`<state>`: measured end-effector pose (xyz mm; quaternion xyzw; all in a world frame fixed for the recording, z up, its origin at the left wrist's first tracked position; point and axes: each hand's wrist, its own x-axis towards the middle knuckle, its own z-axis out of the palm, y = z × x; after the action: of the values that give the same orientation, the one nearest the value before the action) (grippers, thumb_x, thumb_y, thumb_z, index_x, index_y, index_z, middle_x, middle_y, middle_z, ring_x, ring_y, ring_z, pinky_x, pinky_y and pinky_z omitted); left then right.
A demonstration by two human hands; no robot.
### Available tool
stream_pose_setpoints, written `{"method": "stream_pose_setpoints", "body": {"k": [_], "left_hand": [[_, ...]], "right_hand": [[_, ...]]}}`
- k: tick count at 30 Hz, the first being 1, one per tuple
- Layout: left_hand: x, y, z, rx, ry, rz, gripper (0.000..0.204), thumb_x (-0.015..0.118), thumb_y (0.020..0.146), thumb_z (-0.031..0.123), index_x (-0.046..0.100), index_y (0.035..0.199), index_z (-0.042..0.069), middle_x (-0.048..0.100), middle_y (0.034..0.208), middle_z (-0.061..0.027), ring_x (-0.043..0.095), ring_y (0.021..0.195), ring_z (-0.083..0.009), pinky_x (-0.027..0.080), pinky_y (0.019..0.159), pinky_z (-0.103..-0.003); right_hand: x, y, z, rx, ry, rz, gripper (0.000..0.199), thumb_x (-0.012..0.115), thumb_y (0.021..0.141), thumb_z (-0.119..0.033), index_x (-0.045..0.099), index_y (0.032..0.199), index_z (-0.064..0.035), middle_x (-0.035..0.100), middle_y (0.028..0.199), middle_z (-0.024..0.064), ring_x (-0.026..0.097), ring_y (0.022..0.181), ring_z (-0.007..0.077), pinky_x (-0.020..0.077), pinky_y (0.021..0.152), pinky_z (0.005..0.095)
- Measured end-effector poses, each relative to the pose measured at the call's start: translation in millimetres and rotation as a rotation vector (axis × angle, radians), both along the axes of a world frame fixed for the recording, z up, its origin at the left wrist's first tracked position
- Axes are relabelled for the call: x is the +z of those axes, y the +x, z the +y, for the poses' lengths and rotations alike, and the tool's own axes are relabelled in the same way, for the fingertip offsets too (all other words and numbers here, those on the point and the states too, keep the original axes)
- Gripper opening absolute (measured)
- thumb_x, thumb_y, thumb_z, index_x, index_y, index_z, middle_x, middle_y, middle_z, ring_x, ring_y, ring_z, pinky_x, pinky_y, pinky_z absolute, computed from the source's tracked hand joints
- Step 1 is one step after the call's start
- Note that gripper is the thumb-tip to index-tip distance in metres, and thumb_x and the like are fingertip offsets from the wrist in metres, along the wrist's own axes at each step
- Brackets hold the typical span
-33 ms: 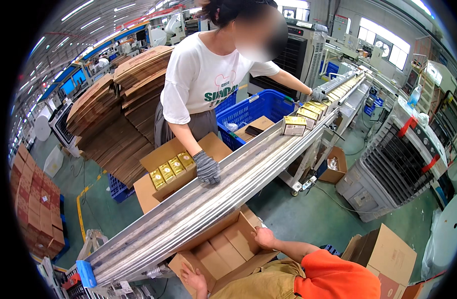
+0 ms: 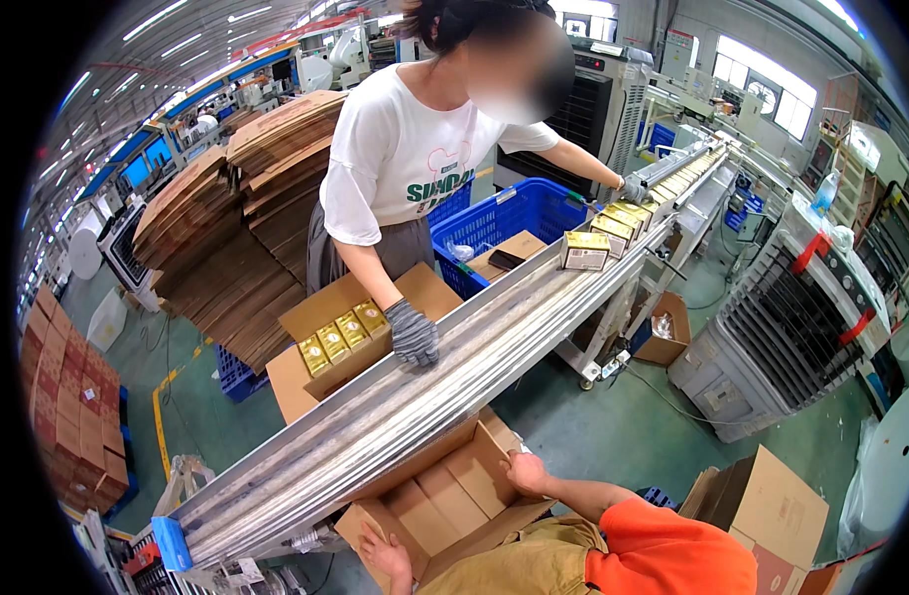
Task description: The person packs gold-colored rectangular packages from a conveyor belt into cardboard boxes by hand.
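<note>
An open cardboard box (image 2: 493, 457) sits in front of my body, against the near side of the conveyor (image 2: 375, 416). Brown cardboard panels line its bottom, and no packs show inside. My left hand (image 2: 385, 557) rests with fingers spread against the box's left wall. At the opposite end, my right hand (image 2: 526, 472) is closed over the box's edge, thumb on the rim. Across the conveyor, a co-worker's left gloved hand (image 2: 631, 190) touches the row of gold packs (image 2: 625, 218). The co-worker's other gloved hand (image 2: 412, 335) is over the conveyor's far edge, beside a carton of gold packs (image 2: 341, 337).
A blue crate (image 2: 454, 233) stands behind the conveyor, near stacks of flattened cardboard (image 2: 216, 248). To my right are a grey air cooler (image 2: 772, 327) and an open carton (image 2: 782, 506). Stacked brown boxes (image 2: 72, 407) stand at the far left.
</note>
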<state>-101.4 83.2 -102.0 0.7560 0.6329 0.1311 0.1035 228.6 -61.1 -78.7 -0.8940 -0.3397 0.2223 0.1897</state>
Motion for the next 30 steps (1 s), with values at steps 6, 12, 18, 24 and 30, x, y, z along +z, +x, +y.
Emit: {"method": "stream_pose_setpoints", "body": {"k": [6, 12, 18, 24, 30], "left_hand": [[5, 4, -1, 0.006, -0.032, 0.002, 0.083, 0.07, 0.076, 0.018, 0.023, 0.145, 0.015, 0.04, 0.131, -0.0287, 0.042, 0.116, -0.0448, 0.035, 0.097, -0.051], [-1, 0, 1, 0.009, -0.017, 0.008, 0.083, 0.068, 0.077, 0.02, 0.022, 0.146, 0.015, 0.04, 0.132, -0.0284, 0.041, 0.117, -0.0447, 0.033, 0.1, -0.051], [-1, 4, 3, 0.009, -0.094, -0.007, 0.08, 0.066, 0.079, 0.023, 0.022, 0.145, 0.014, 0.035, 0.135, -0.0301, 0.035, 0.123, -0.0458, 0.029, 0.103, -0.052], [3, 2, 0, 0.016, -0.027, 0.027, 0.086, 0.068, 0.077, 0.024, 0.018, 0.147, 0.019, 0.039, 0.131, -0.0286, 0.039, 0.118, -0.0443, 0.031, 0.1, -0.052], [6, 6, -1, 0.039, -0.102, 0.012, 0.085, 0.066, 0.078, 0.024, 0.017, 0.148, 0.02, 0.035, 0.137, -0.0285, 0.036, 0.122, -0.0452, 0.029, 0.102, -0.053]], "right_hand": [[-12, 1, -1, -0.029, 0.019, -0.031, 0.034, 0.053, 0.088, -0.034, 0.059, 0.092, -0.0006, 0.064, 0.081, 0.0247, 0.063, 0.079, 0.0414, 0.0501, 0.071, 0.05], [-12, -2, 2, 0.008, 0.047, -0.08, 0.034, 0.052, 0.089, -0.033, 0.059, 0.089, 0.0004, 0.064, 0.076, 0.0239, 0.063, 0.073, 0.0414, 0.051, 0.069, 0.0487], [-3, -1, -1, 0.013, 0.048, -0.065, 0.032, 0.054, 0.088, -0.03, 0.058, 0.089, 0.0015, 0.063, 0.076, 0.0273, 0.062, 0.075, 0.0436, 0.0503, 0.069, 0.0505], [-11, -2, 3, 0.019, 0.035, -0.094, 0.032, 0.056, 0.086, -0.031, 0.058, 0.088, 0.0009, 0.063, 0.077, 0.027, 0.062, 0.074, 0.0446, 0.0501, 0.067, 0.0517], [-14, 4, 2, 0.017, 0.002, -0.087, 0.032, 0.057, 0.086, -0.033, 0.059, 0.089, -0.0009, 0.063, 0.078, 0.0263, 0.062, 0.075, 0.0441, 0.0498, 0.069, 0.0516]]}}
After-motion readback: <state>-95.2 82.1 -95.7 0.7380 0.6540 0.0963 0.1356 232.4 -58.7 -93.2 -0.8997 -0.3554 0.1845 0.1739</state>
